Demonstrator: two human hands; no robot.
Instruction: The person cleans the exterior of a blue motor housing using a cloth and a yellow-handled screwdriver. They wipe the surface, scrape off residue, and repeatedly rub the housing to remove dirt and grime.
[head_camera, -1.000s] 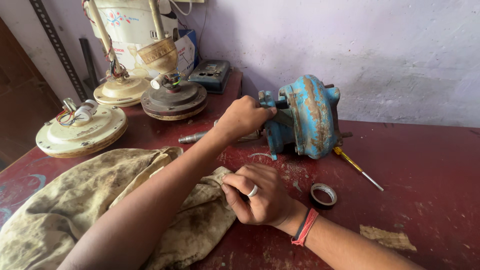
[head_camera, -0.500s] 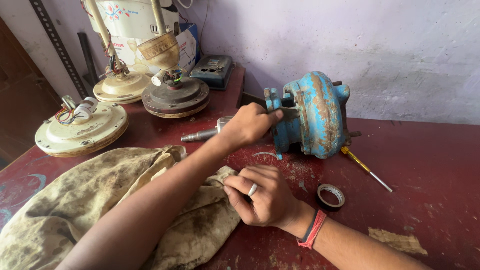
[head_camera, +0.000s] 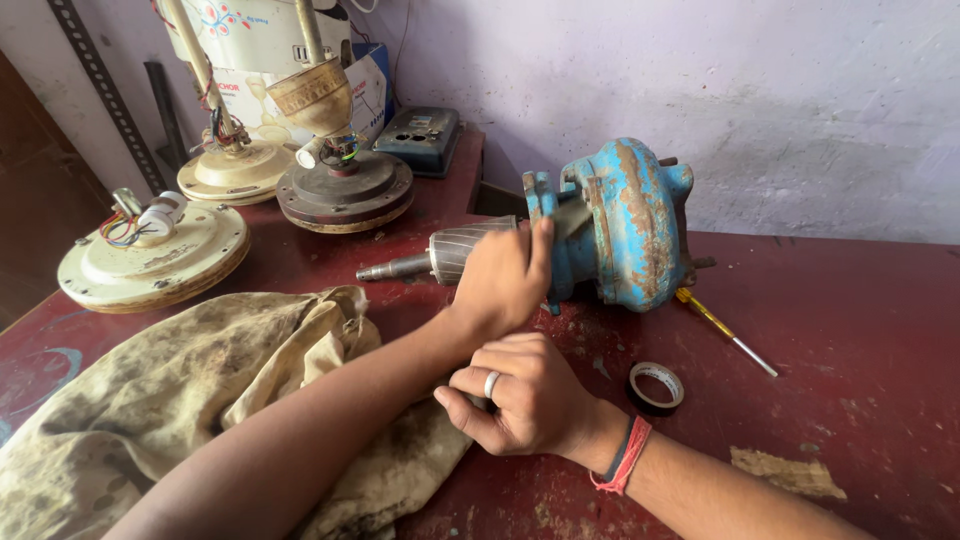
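A rusty blue motor housing (head_camera: 625, 230) lies on its side on the red table (head_camera: 860, 300). A grey metal rotor with a shaft (head_camera: 440, 255) sticks out of its left end. My left hand (head_camera: 505, 275) is wrapped around the rotor where it meets the housing, fingertips against the blue casing. My right hand (head_camera: 525, 395), with a ring and red and dark wristbands, rests just below it. Its fingers are curled at the edge of a dirty beige cloth (head_camera: 200, 400), and I see nothing in its grip.
A roll of black tape (head_camera: 657, 387) and a yellow-handled screwdriver (head_camera: 725, 330) lie right of the housing. Cream and brown ceiling fan motors (head_camera: 150, 255) (head_camera: 345, 185) (head_camera: 235, 165) and a dark blue box (head_camera: 425, 135) stand at the back left, near the wall.
More of the rotor now shows left of my left hand, which has shifted from the housing's front onto the rotor. My right hand stays on the cloth.
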